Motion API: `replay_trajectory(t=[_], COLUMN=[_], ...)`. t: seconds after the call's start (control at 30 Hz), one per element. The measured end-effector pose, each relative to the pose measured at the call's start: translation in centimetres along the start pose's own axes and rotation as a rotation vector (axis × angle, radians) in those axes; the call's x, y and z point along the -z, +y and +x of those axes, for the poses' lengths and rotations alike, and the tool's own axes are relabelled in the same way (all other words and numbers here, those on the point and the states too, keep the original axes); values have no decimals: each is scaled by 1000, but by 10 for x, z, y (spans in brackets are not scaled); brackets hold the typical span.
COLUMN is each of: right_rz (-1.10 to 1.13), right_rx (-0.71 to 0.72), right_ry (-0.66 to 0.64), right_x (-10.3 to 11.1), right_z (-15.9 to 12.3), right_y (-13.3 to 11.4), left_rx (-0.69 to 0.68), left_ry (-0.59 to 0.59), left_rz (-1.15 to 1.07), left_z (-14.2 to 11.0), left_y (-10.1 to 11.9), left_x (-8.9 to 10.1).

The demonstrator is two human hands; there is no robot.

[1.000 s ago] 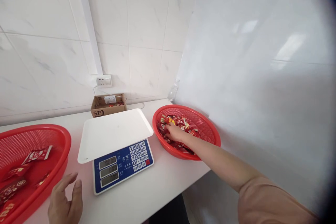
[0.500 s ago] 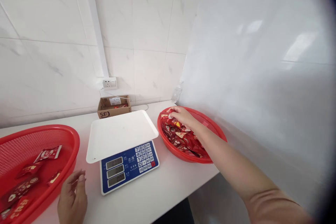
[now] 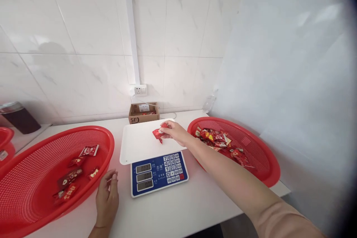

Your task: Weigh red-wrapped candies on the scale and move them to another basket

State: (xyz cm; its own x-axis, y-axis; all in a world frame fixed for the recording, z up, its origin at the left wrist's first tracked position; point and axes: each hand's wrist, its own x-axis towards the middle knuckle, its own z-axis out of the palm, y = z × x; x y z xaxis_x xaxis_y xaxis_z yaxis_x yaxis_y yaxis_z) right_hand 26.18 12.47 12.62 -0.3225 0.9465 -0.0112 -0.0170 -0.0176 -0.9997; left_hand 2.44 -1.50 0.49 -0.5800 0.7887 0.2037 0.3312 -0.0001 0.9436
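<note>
the right hand (image 3: 174, 132) reaches over the white tray (image 3: 139, 145) of the scale (image 3: 156, 163), its fingers (image 3: 164, 131) pinched on a red sachet (image 3: 157, 135) held just above the tray's right half; the rest of the tray is bare. the left hand (image 3: 107, 197) rests on the bench (image 3: 181, 208) just beside the rim of the left basket (image 3: 41, 193), fingers loosely curled and holding nothing. open bench runs along the near edge in front of the scale and between the two hands.

three red baskets show: the large left one, the right basket (image 3: 251, 156) by the white side panel, and a third basket (image 3: 5, 143) cut off at the far left edge. the left basket holds about six sachets (image 3: 74, 173), lying apart from one another. the right basket holds a heap of sachets (image 3: 220, 143) too tangled to count. one cardboard box (image 3: 143, 112) stands against the tiled wall, under one socket (image 3: 138, 90).

the scale's three readouts are too small to read. the left basket's near rim runs out of view, and a dark container (image 3: 19, 117) at the far left is blurred.
</note>
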Motion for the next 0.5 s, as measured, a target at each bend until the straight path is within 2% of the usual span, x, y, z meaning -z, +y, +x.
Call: replay_trajectory(t=[0.13,0.23,0.33,0.5], right_rz=[-173,-311,-466,-1079], right_rx=[39,61,75,77], right_ry=[-9,32,125,270], right_x=[-11,0,32,109], right_z=[5,5,1,-15], right_y=[4,6,3,3], left_rx=[0,8,11,-3], left_ry=[-7,11,10,18], left_rz=[-2,-1,-14,-11], left_z=[-1,-1,0,1], left_y=[1,2,2,2], left_x=[0,0,0,-1])
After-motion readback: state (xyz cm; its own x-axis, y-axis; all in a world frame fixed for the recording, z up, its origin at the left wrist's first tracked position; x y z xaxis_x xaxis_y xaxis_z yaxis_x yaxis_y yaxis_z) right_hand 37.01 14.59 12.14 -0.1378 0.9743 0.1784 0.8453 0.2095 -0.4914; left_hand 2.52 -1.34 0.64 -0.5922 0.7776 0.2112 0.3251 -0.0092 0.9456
